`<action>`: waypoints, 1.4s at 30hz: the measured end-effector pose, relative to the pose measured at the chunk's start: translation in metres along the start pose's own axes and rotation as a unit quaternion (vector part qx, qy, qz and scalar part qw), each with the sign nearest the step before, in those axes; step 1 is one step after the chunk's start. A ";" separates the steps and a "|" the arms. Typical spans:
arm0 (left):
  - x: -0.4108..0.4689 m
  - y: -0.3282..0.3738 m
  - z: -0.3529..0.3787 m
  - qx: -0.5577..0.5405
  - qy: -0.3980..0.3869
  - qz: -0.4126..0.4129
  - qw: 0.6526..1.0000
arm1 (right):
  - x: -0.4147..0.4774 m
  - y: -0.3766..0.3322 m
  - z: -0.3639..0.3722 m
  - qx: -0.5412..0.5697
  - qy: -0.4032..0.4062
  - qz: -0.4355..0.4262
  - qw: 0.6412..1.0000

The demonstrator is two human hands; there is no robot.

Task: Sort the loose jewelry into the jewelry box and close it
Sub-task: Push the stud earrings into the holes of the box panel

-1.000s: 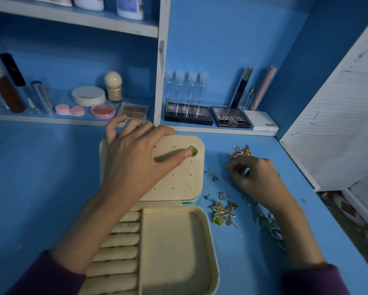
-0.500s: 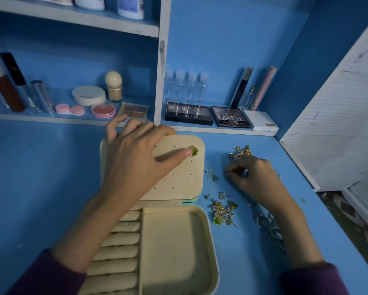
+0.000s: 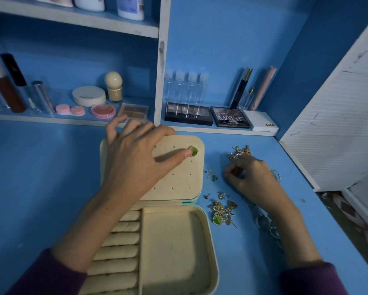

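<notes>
jewelry box point(image 3: 174, 252) lies open on the tabletop point(image 3: 40, 177), its lid panel point(image 3: 185, 179) under the left hand point(image 3: 136, 160). Fingers spread and relaxed, thumb tip pressing a green earring point(image 3: 193, 150) onto the panel. right hand point(image 3: 253, 175) curled on the tabletop (can't tell if it pinches anything). Loose jewelry: cluster point(image 3: 239, 152) just beyond the right hand, pile point(image 3: 222, 211) between box and right forearm.

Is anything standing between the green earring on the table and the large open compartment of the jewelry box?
Nothing visible does. The green earring lies on the table just right of the jewelry box, and only the box's low rim separates it from the open compartment.
</notes>
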State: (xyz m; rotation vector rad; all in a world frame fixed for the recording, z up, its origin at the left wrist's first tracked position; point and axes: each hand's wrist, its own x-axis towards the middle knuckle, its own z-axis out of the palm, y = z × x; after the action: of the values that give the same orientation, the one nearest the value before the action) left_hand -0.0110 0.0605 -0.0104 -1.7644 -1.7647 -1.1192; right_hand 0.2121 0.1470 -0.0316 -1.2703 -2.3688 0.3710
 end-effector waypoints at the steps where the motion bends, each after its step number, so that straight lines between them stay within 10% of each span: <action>1: 0.000 0.000 0.000 0.001 0.001 0.002 1.000 | 0.000 0.001 0.001 -0.002 0.000 -0.004 1.000; 8: 0.001 0.005 -0.006 0.010 0.010 0.016 1.000 | -0.003 -0.012 -0.004 0.136 0.018 0.016 0.990; 16: -0.022 0.031 -0.040 0.059 0.053 0.064 0.995 | -0.003 -0.064 -0.031 0.428 -0.066 0.003 0.902; 42: -0.058 0.044 -0.051 0.078 0.100 0.068 0.990 | -0.026 -0.059 -0.023 0.620 -0.184 -0.042 0.762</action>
State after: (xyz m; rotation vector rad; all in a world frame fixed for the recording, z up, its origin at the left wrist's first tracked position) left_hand 0.0258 -0.0202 -0.0129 -1.5932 -1.5449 -1.0326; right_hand 0.1930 0.0935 0.0070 -0.4163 -1.6644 1.8792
